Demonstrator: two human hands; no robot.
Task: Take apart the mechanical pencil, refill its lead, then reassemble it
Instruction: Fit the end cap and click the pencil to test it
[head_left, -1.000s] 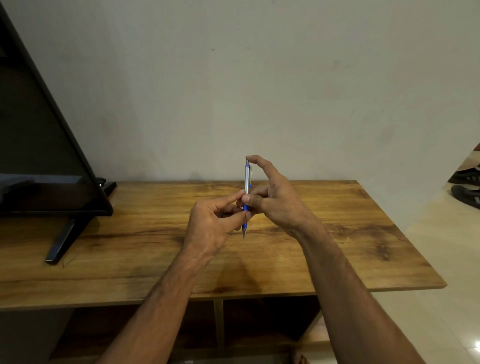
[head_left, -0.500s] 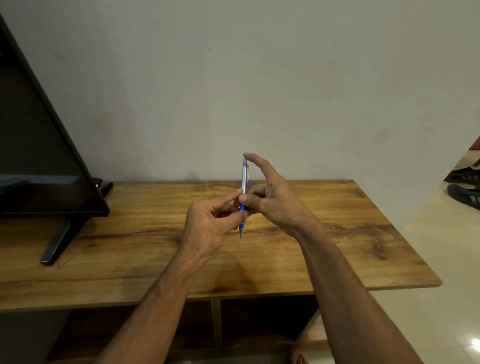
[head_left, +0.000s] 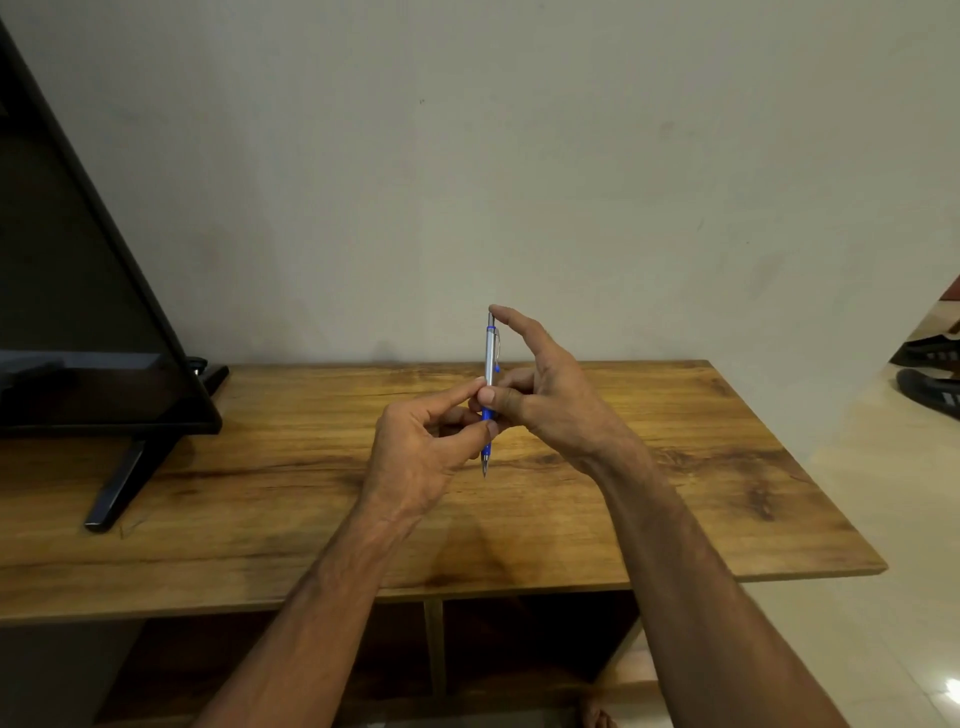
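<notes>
A silver mechanical pencil (head_left: 489, 358) with a blue grip and a metal clip stands upright in the air above the wooden table (head_left: 675, 467), tip pointing down. My right hand (head_left: 550, 389) holds its middle between thumb and fingers, and the index finger rests on the top cap. My left hand (head_left: 421, 447) pinches the blue grip section with thumb and forefinger, just below the right thumb. The pencil looks whole, with no part separated.
A black flat screen (head_left: 93, 322) on a slanted stand foot (head_left: 119, 483) occupies the table's left end. The pale wall rises right behind the table. Open shelf space lies under the tabletop. Dark sandals (head_left: 930, 389) sit on the tiled floor at the right.
Both hands and the pencil have stayed almost still. The view has shifted very slightly; the grip on the pencil is the same.
</notes>
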